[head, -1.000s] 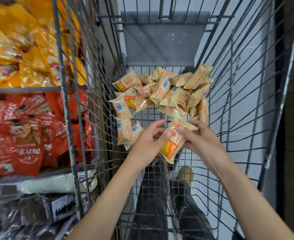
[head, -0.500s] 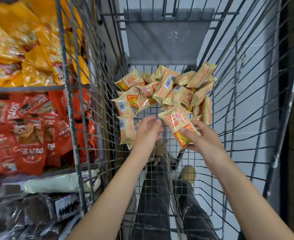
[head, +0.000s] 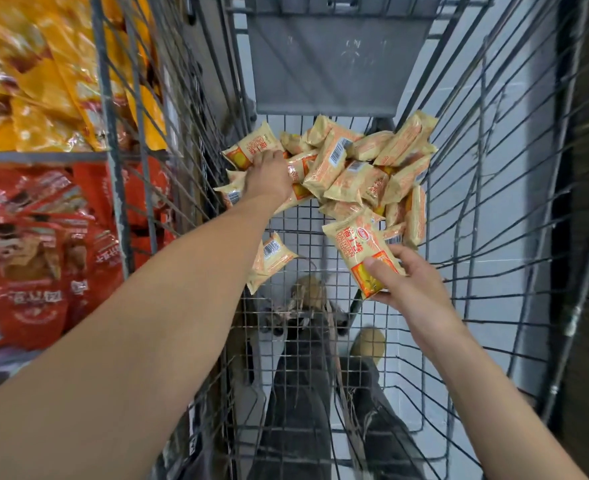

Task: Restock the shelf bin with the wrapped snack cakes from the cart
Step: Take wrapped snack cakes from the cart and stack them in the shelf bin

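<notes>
1. Store aisle, tiled floor under a wire cart (head: 466, 188); shelves on your left hold orange snack bags (head: 43, 64) above, red snack bags (head: 36, 244) below. Target shelf bin isn't identifiable.
2. Wrapped snack cakes (head: 348, 168) sit heaped at the cart's far end on the mesh floor, against the grey flap (head: 334, 64); a couple of loose cakes (head: 268, 258) lie nearer, by the left wall.
3. Your right hand (head: 414, 289) pinches one held cake (head: 362, 254), thumb on its orange end, fingers beneath. Likely parked there so the other hand can keep collecting.
4. Your left hand (head: 268, 174) reaches deep onto the pile's left edge, knuckles up, fingers curled down on a packet; can't tell if it actually grips one.
5. Judgement: gathering stage, nothing is on its way to the shelf yet.
</notes>
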